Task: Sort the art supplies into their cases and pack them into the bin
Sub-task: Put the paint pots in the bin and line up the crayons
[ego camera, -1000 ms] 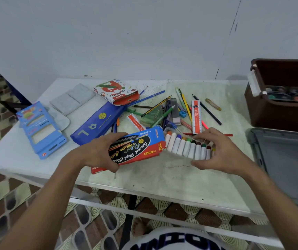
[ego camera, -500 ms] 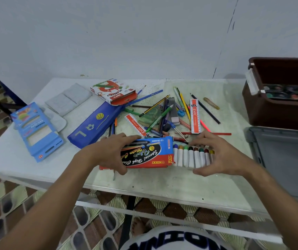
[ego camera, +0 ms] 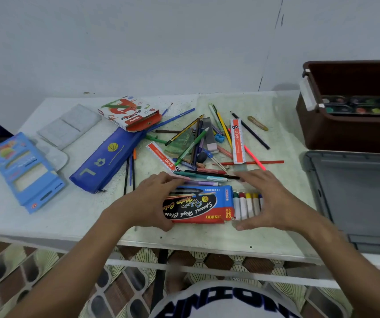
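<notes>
step: I am sliding the row of white watercolour tubes [ego camera: 246, 206] into the red-and-blue cardboard sleeve [ego camera: 199, 205] at the table's [ego camera: 207, 237] front edge | left hand [ego camera: 148, 201] gripping sleeve, right hand [ego camera: 269, 200] cupping tubes | next: a straight, even push

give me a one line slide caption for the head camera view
Left hand grips the water colour box while the right hand pushes the tray of paint tubes in.

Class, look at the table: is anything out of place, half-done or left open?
Yes. The paint tubes stick halfway out of their box. Loose pencils and rulers lie jumbled mid-table, and the pastel box sits with its flap open.
</notes>
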`<action>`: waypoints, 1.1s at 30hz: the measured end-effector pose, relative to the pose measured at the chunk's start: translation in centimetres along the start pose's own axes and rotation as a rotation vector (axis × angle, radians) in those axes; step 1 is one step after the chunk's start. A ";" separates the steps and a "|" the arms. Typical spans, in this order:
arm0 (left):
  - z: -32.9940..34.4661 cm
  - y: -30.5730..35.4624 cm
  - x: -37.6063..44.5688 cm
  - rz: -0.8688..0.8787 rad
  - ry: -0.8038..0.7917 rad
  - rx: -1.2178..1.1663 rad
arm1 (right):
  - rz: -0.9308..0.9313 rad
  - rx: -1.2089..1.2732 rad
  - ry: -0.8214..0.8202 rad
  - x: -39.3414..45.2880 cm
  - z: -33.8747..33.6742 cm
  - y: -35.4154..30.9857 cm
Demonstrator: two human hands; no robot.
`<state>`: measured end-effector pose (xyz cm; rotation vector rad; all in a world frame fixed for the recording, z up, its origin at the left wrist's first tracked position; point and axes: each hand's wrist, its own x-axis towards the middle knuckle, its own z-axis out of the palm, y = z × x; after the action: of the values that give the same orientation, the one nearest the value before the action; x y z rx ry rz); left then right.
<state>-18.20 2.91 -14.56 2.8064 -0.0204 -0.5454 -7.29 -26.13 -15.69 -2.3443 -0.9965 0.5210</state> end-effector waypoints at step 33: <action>2.9 5.9 -2.9 -0.461 0.227 -0.490 | 0.415 0.542 0.016 -3.2 -1.3 0.2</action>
<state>-21.69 -3.30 -14.43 2.3615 0.7187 -0.2688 -8.54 -29.04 -14.35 -2.0413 -0.2920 0.8118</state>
